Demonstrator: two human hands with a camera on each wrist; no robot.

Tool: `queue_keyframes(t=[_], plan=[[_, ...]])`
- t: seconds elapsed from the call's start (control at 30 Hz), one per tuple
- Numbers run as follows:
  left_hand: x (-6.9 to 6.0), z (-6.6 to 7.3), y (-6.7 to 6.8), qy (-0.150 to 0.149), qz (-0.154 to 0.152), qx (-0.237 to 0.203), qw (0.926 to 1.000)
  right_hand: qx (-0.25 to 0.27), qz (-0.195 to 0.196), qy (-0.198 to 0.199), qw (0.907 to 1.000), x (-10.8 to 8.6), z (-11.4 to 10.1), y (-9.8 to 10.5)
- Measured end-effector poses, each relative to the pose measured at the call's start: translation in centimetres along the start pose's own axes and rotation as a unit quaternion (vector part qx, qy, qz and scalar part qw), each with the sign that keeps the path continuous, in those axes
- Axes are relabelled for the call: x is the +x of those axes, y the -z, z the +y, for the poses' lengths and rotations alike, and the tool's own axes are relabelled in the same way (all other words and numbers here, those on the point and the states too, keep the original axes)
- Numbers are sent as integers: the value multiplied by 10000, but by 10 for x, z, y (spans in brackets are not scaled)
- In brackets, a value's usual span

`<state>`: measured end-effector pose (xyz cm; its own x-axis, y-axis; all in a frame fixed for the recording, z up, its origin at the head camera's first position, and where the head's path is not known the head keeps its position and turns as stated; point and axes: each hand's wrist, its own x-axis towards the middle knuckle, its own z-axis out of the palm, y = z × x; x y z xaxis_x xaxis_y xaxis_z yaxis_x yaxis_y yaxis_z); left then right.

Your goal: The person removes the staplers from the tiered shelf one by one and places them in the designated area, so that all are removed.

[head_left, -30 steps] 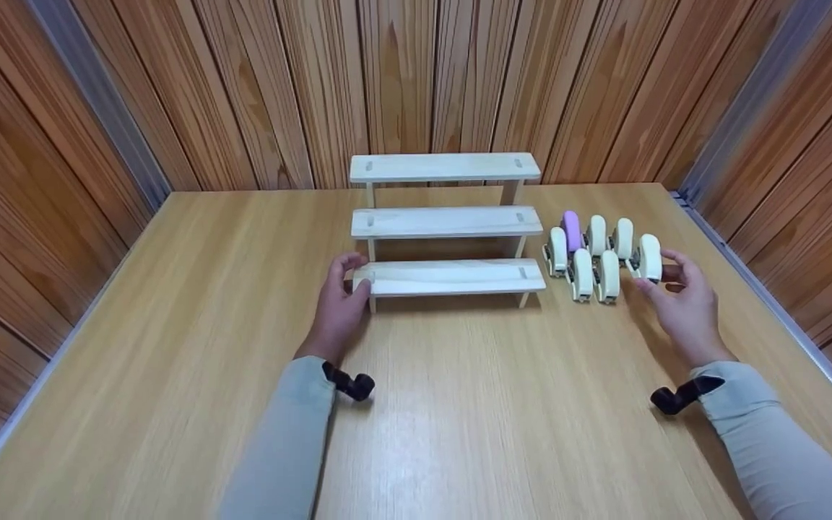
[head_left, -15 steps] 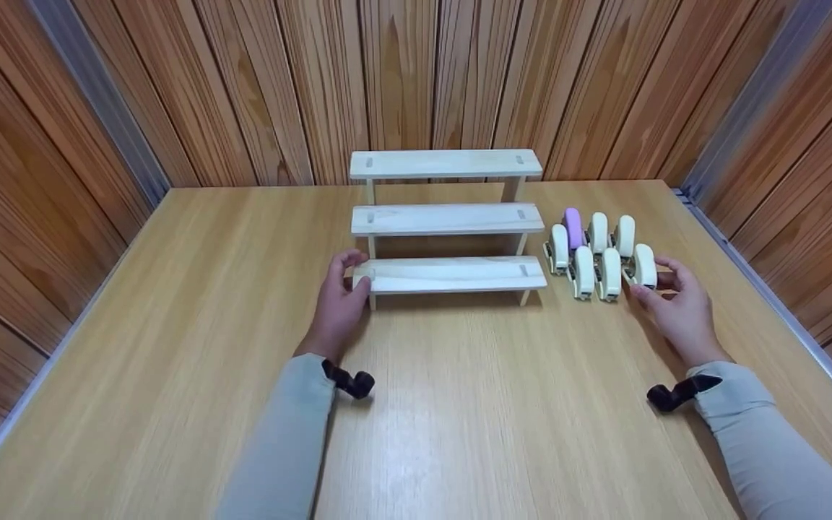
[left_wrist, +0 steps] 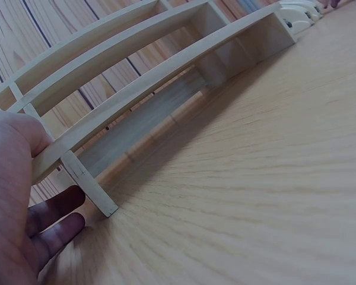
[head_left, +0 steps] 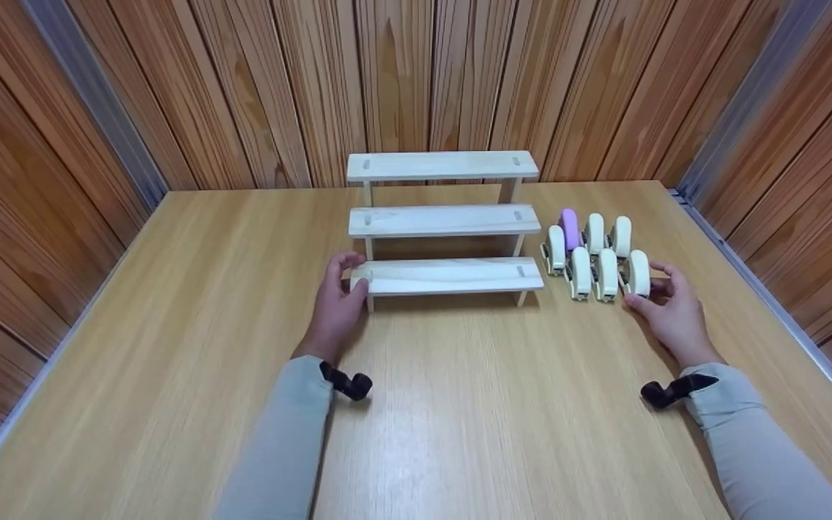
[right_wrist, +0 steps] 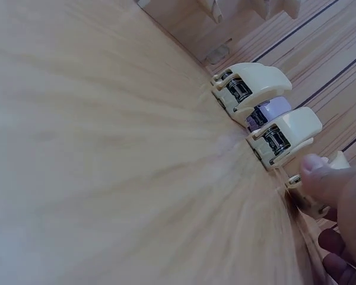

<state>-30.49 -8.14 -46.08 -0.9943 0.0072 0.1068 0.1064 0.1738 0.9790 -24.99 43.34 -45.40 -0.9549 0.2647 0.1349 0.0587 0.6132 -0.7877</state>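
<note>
A three-tier wooden display stand stands on the table, its boards bare. My left hand grips the left end of the lowest board; in the left wrist view the thumb lies over the board and fingers reach beside the leg. On the right, my right hand holds a cream mini stapler between thumb and fingers, at the right end of the front row. Next to it are more cream staplers and one purple stapler. In the right wrist view the hand partly hides the held stapler.
A wood-panelled wall rises behind the table, with side panels left and right. The stapler group sits close to the stand's right side. Black wrist mounts stick out from both sleeves.
My right hand has brought its stapler toward me and slightly left, down into line with the front row. The left hand and the stand have stayed in place.
</note>
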Motion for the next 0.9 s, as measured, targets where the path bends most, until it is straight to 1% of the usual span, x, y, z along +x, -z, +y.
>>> queue_keyframes(t=[0.2,0.37,0.47,0.6,0.7,0.77,0.8,0.83,0.9], plan=[[-1,-1,1,-98,-55,-51,9999,-247,-103,161,9995,2,3,-3],[-3,-3,1,-60,-85,-67,9999,-253,-228,6,9994,1,3,-5],[-4,-4,1,-105,-58,-88,9999,-227,-275,-17,9994,1,2,-6],[-5,-5,2,-170,-45,69,9998,-197,-308,-7,9993,2,1,-7],[-9,-5,2,-43,-80,226,9997,-186,-430,-35,9989,1,1,-5],[-12,-4,7,136,-113,284,9994,-117,-539,-83,9984,0,-2,-1],[-14,-3,12,245,-123,323,9991,-80,-590,-118,9982,0,-4,2],[-15,-3,18,344,-134,372,9986,-47,-624,-146,9979,0,-6,6],[-14,-1,34,457,-150,607,9970,-62,-613,-168,9980,1,-14,14]])
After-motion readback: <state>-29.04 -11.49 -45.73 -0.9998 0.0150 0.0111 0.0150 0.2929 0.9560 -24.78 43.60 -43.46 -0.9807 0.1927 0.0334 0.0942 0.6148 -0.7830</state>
